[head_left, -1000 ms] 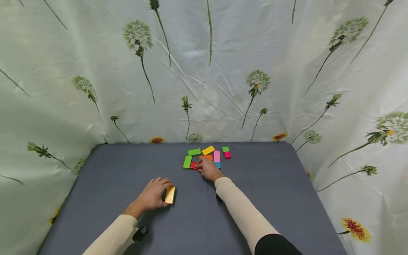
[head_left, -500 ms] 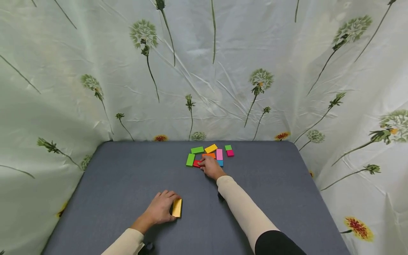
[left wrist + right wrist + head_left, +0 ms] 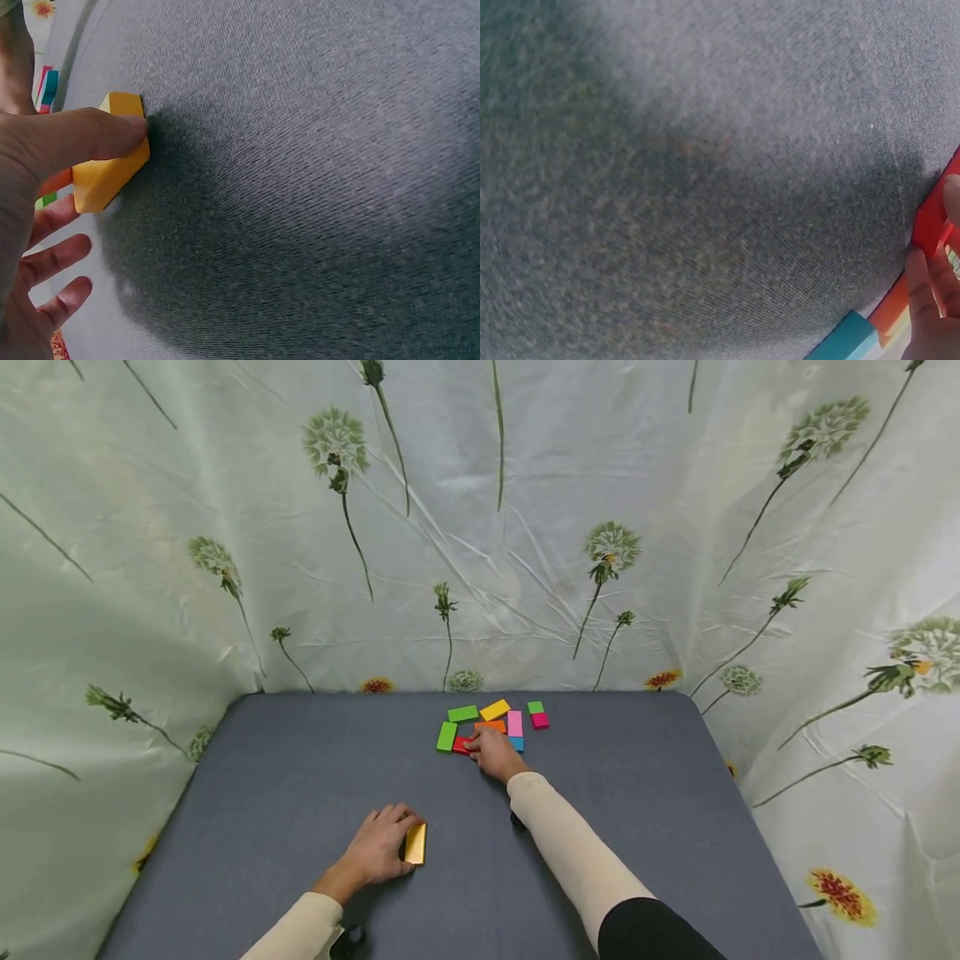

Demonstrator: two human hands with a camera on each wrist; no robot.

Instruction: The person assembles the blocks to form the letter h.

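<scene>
My left hand [image 3: 378,846] pinches a yellow block [image 3: 416,843] between thumb and fingers, close over the grey cloth in the near middle of the table. In the left wrist view the thumb lies across the yellow block [image 3: 112,176], and the other fingers are spread below it. Farther forward, my right hand [image 3: 497,755] holds a red block [image 3: 461,745] at the front of a group of coloured blocks. The right wrist view shows the red block [image 3: 932,217] at the right edge, thumb on its top and fingers at its end, partly cut off.
Around the red block lie an upright-lying green block [image 3: 446,737], another green block [image 3: 462,713], a yellow one [image 3: 495,710], orange [image 3: 490,726], pink [image 3: 514,723] and blue [image 3: 517,744]. Magenta [image 3: 540,721] and small green [image 3: 536,707] pieces sit right. A flowered curtain [image 3: 480,568] hangs behind.
My left hand has drawn the yellow block nearer to me and slightly right, mostly in the first half second. The right hand has stayed at the red block; the head view shifted slightly.
</scene>
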